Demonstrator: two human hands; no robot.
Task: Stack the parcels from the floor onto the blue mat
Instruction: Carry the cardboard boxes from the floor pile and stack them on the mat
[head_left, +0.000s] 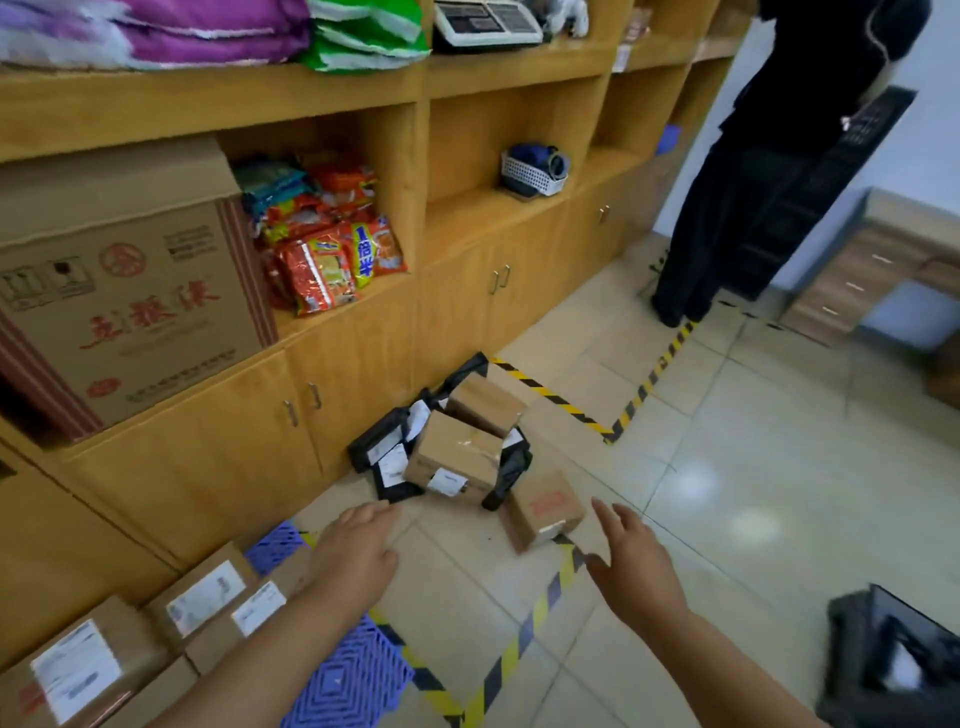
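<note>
A heap of parcels lies on the tiled floor against the cabinet: brown cardboard boxes (454, 457) and black plastic mailers (382, 447) with white labels. One small brown box with red print (543, 506) sits nearest me. The blue mat (345, 678) lies at lower left, and several labelled brown boxes (202, 595) stand on it. My left hand (358, 551) and my right hand (631, 561) stretch out over the floor short of the heap, fingers straight, holding nothing.
Wooden shelving (467, 218) with cabinets runs along the left, holding a large carton (130, 291) and snack packets (327, 244). Yellow-black tape (550, 400) marks the floor. A person in dark clothes (769, 171) stands at the back right. A black object (893, 660) sits at lower right.
</note>
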